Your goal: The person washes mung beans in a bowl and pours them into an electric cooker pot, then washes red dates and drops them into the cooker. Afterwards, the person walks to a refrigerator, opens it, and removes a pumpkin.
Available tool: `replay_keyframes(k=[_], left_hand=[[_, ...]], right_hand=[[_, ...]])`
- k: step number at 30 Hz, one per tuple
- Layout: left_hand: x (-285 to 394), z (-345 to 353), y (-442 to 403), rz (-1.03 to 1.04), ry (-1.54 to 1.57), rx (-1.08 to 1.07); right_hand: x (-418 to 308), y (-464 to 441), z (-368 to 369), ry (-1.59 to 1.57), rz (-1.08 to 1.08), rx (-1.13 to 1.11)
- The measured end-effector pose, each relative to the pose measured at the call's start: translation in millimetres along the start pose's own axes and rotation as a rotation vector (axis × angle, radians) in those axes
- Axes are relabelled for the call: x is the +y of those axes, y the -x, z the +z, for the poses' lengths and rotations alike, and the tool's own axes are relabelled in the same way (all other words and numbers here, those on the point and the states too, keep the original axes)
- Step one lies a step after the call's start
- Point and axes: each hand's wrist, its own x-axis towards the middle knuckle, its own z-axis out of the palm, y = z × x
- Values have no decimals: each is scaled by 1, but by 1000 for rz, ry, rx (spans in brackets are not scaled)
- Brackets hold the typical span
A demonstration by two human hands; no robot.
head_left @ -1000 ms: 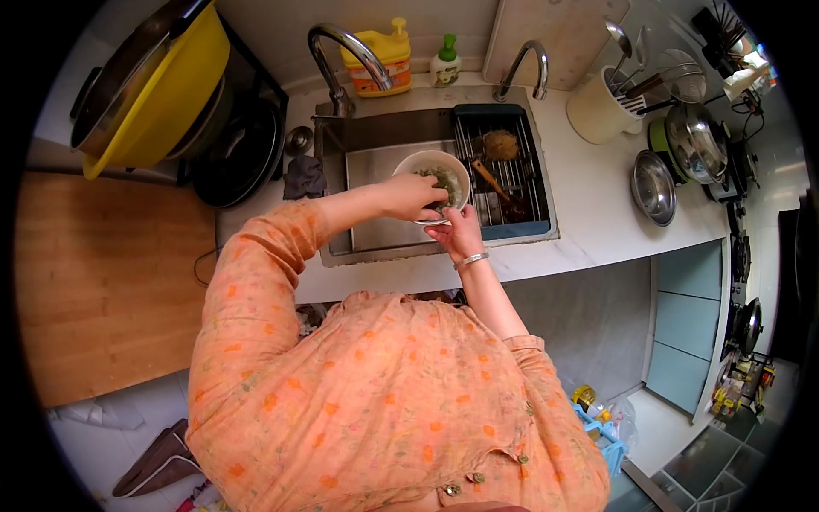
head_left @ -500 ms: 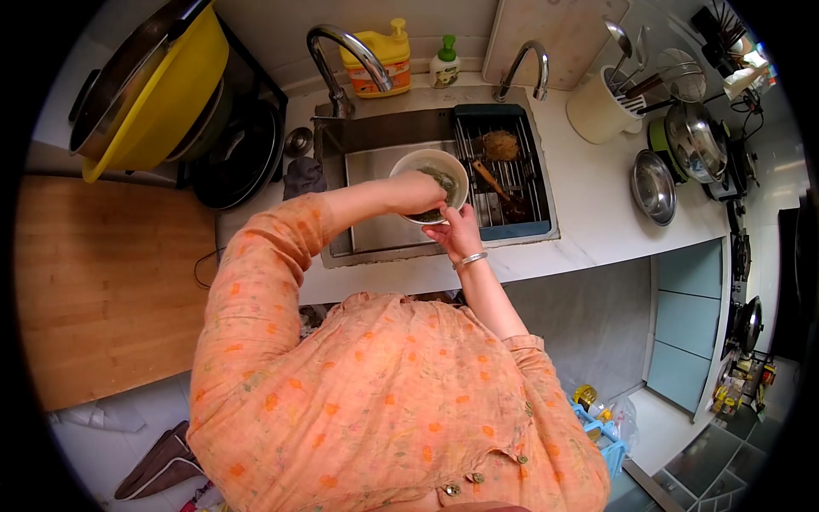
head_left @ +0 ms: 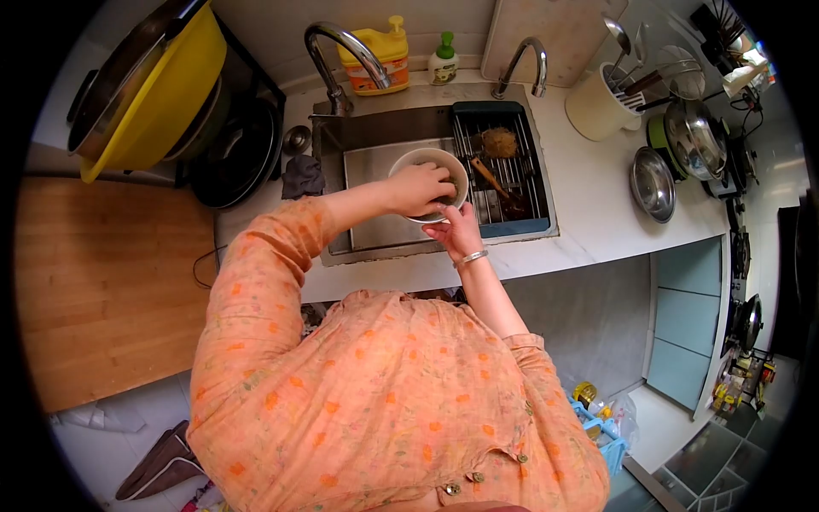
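Observation:
A white bowl (head_left: 412, 154) is held over the steel sink (head_left: 367, 236). My right hand (head_left: 459, 229), with a silver bangle at the wrist, grips the bowl's near right rim, thumb on top and fingers beneath. My left hand (head_left: 420, 189) reaches over the bowl from the left. Its fingers are bent and somewhat apart, with their tips down inside the bowl. Most of the bowl's contents are hidden beneath this hand.
A dark-framed drying rack (head_left: 502, 228) across the sink's right side bears a brown scrubber (head_left: 499, 143) and a wooden-handled brush (head_left: 488, 176). Two faucets (head_left: 350, 38) rise behind. A metal bowl (head_left: 653, 186) and a utensil holder (head_left: 592, 111) stand right; a grey cloth (head_left: 304, 177) lies left.
My left hand has gone from a closed fist over the dark green, leafy-looking contents to looser, more spread fingers, now covering them. My right hand keeps its hold on the bowl.

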Motion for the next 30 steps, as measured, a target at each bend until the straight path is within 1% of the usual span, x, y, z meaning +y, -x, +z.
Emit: replay_keyframes(k=[2, 4, 5, 7, 8, 10, 11, 13, 14, 16, 17, 19, 20, 22, 23, 26, 28, 29, 30], left_hand=[[-3, 4, 3, 13, 39, -34], [-8, 8, 7, 63, 210, -132], [-10, 9, 7, 62, 208, -132], [-14, 11, 7, 39, 350, -329], [-14, 13, 6, 38, 348, -328], [-13, 11, 5, -14, 387, -444], [-13, 10, 5, -14, 385, -443], [-5, 1, 5, -49, 299, -401], [-4, 1, 5, -49, 297, -400], [-1, 1, 4, -109, 243, -308], [1, 1, 3, -108, 242, -307], [7, -6, -2, -188, 128, -219], [9, -11, -6, -187, 127, -218], [17, -20, -13, -310, 6, -152], [16, -20, -13, -311, 6, -151], [0, -11, -16, -252, -54, -151], [-11, -1, -13, 114, -109, 182], [-15, 4, -11, 114, -110, 183], [-15, 3, -9, 129, -179, 161]], right_hand=[[0, 0, -2, -12, 12, 4], [2, -1, -5, -30, 3, -2], [3, -1, -6, -30, 2, -3], [2, -2, -7, -56, -9, 10], [2, -2, -8, -55, -10, 8], [0, -1, -7, -47, 9, 10], [0, -1, -8, -47, 7, 8], [0, -2, -8, -42, 6, 7], [0, -2, -8, -42, 4, 6], [0, 1, -5, 0, -15, 8], [0, 2, -4, 0, -17, 7], [-1, 4, -1, 0, -18, -5], [-1, 4, 0, 0, -19, -6], [0, 4, 1, 31, 12, -18], [0, 4, 1, 32, 12, -18], [0, 6, 1, -6, -1, -14], [0, 6, 0, 19, 6, -29], [0, 6, 0, 19, 5, -29], [0, 7, 0, 17, 3, -13]])
